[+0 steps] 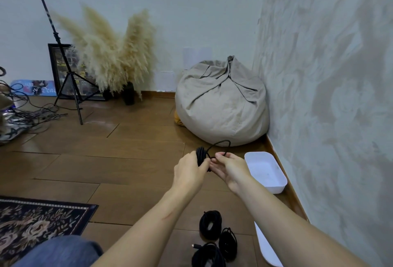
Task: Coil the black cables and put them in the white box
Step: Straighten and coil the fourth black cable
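The person holds both arms out over the wooden floor (127,149). The left hand (191,169) is curled round a coil (201,156) of black cable and grips it upright, in the air. The right hand (228,167) is just beside it, palm turned up, and its fingers pinch the loose end of the same cable. A loop (221,142) of that end arches up between and beyond the two hands.

The white box (263,168) sits on the floor just right of the right hand, against the right wall (329,75). It is open and holds no cable.

Three more coiled cables lie on the floor near the person, between the forearms: one (210,224) farther off, one (228,243) to its right and nearer, and one (207,256) at the bottom edge with a plug sticking out to the left. A white lid (265,247) lies to their right along the wall, partly hidden by the right arm.

Farther off, a beige beanbag (223,105) fills the corner. To the left stand pampas grass (110,53), a black stand (70,79) and a framed picture (57,64). Tangled cables (27,109) sprawl at the far left, and a patterned rug (38,220) lies near left.
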A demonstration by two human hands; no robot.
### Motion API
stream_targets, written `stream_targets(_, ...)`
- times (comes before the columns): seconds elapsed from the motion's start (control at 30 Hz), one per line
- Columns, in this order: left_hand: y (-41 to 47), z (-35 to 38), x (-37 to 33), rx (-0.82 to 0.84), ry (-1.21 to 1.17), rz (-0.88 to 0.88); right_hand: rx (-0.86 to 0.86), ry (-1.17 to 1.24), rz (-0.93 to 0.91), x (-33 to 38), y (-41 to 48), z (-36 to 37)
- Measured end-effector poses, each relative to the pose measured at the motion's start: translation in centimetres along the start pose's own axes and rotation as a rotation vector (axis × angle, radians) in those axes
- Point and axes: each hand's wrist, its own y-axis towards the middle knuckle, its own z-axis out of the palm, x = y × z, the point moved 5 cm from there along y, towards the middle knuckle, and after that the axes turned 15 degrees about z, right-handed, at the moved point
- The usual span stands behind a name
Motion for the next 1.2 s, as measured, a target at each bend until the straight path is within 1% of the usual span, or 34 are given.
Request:
stream_targets(0.07,0.0,-0.1,-0.1,-0.004,-0.011,0.007,0.005,0.036,0.02,0.2,-0.3,-0.1)
stream_targets(0.2,0.1,-0.5,-0.3,-0.043,-0.106,-0.017,0.043,0.133,0.056,0.7,-1.0,0.3)
stream_targets(0.3,0.0,-1.1,-0.2,-0.08,-0.206,-0.051,0.082,0.108,0.112,0.6,-1.3,0.6)
stream_targets(0.47,-0.3,-0.9,0.2,-0.08,-0.263,-0.07,0.173,0.046,0.145,0.4,-1.3,1.0)
stream_targets(0.67,-0.1,-0.3,0.7,-0.075,-0.311,-0.084,0.163,-0.012,0.167,0.0,-1.0,1.2)
stream_targets(0.83,-0.1,-0.7,0.0,-0.1,-0.302,-0.057,0.141,-0.062,0.184,0.0,-0.7,0.8)
stream_targets(0.9,-0.1,-0.6,-0.3,-0.106,-0.329,-0.039,0.122,-0.128,0.156,0.1,-0.6,0.8)
stream_targets(1.03,-0.4,-0.2,-0.5,-0.125,-0.376,-0.003,0.048,-0.347,0.024,1.3,-0.7,1.1)
stream_targets(1.13,-0.1,-0.6,-0.6,-0.144,-0.337,0.008,0.119,-0.403,0.039,2.2,-1.1,1.0)
stream_targets(1.17,0.0,-1.0,-0.6,-0.15,-0.31,0.003,0.135,-0.451,0.005,2.7,-1.3,0.9)
stream_targets(1.2,0.1,-1.4,-0.6,-0.159,-0.278,-0.006,0.128,-0.523,-0.072,3.5,-1.6,0.8)
